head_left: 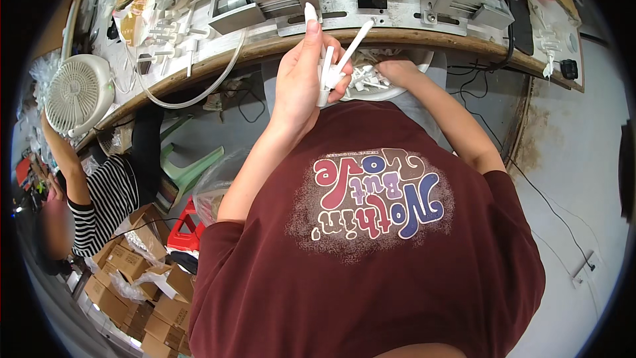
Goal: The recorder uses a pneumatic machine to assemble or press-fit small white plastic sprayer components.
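My left hand [299, 78] is raised in front of the bench edge, closed around several white plastic tube pieces [356, 42]. One long piece slants up to the right, and a shorter one points downward below the fingers. A white pointed tip [311, 12] stands up at the thumb's end; whether it is a nail or a part I cannot tell. Lower and to the right, my right hand [396, 71] reaches into a white basin [424, 61] on my lap. Loose white plastic parts [368, 78] fill the basin, and the fingertips are hidden among them.
A metal fixture [383, 12] with blocks on both sides is on the wood-edged bench. More white parts [165, 34], a clear hose [199, 101] and a white fan [79, 93] are at left. A co-worker in a striped shirt [109, 192] sits beyond cardboard boxes [126, 262].
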{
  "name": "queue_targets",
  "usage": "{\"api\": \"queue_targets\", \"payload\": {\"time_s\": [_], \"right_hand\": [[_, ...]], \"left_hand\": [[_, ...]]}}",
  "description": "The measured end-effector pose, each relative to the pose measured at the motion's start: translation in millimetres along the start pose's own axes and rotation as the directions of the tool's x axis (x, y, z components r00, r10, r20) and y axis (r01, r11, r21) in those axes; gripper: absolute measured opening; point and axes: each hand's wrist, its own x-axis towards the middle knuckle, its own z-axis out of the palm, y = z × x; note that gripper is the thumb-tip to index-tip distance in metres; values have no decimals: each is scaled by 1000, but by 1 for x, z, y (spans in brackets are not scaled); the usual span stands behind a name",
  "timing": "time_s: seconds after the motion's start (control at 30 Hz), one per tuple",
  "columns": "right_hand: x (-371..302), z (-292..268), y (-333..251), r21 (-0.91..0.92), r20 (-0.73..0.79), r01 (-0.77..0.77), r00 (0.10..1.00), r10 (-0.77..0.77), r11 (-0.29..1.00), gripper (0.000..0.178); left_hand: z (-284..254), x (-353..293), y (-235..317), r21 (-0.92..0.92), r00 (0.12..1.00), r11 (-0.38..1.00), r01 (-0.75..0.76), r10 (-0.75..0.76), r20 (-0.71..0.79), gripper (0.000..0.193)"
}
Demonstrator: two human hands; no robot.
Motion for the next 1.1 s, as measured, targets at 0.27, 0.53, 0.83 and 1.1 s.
{"api": "queue_targets", "payload": {"time_s": [0.27,0.53,0.83,1.1], "right_hand": [[2,4,9,82,82,-56,995,49,995,34],[-4,8,11,161,37,-21,999,15,987,35],[-7,27,8,443,-246,-28,958,151,896,25],[-135,-106,-59,890,-443,416,886,138,187,17]], "left_hand": [[-2,1,-3,8,1000,1000,-6,6,-6,54],[-5,2,-7,-3,1000,1000,-9,9,16,54],[3,3,-4,54,999,998,36,-38,26,54],[9,-5,0,226,999,973,37,-42,16,37]]}}
